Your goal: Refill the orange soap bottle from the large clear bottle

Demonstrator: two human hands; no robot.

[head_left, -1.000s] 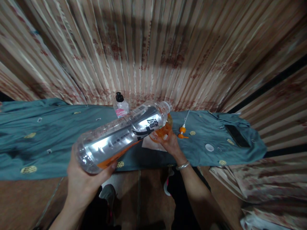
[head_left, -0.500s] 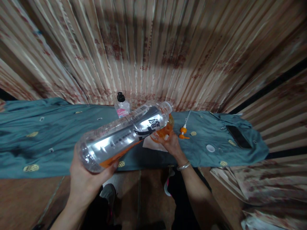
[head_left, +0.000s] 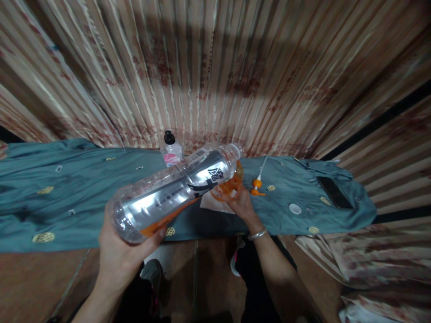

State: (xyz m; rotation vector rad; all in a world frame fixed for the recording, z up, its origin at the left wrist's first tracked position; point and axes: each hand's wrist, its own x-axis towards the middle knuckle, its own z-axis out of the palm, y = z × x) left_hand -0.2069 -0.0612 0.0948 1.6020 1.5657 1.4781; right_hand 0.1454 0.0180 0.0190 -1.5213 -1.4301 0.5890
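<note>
My left hand (head_left: pixel 117 251) grips the base of a large clear plastic bottle (head_left: pixel 171 190) tipped almost flat, a little orange liquid lying along its lower side. Its open mouth points into a small orange container (head_left: pixel 232 181), which my right hand (head_left: pixel 239 202) holds steady on a white paper (head_left: pixel 210 204) on the blue-green cloth (head_left: pixel 67 193). An orange pump head with a white tube (head_left: pixel 257 181) lies just right of the container.
A small clear bottle with a black cap and pink label (head_left: pixel 170 150) stands at the back by the striped curtain (head_left: pixel 215 67). A white cap (head_left: pixel 295 208) and a black phone (head_left: pixel 335 192) lie on the cloth to the right.
The large bottle's base has risen very slightly in my left hand; otherwise hands and objects hold their places.
</note>
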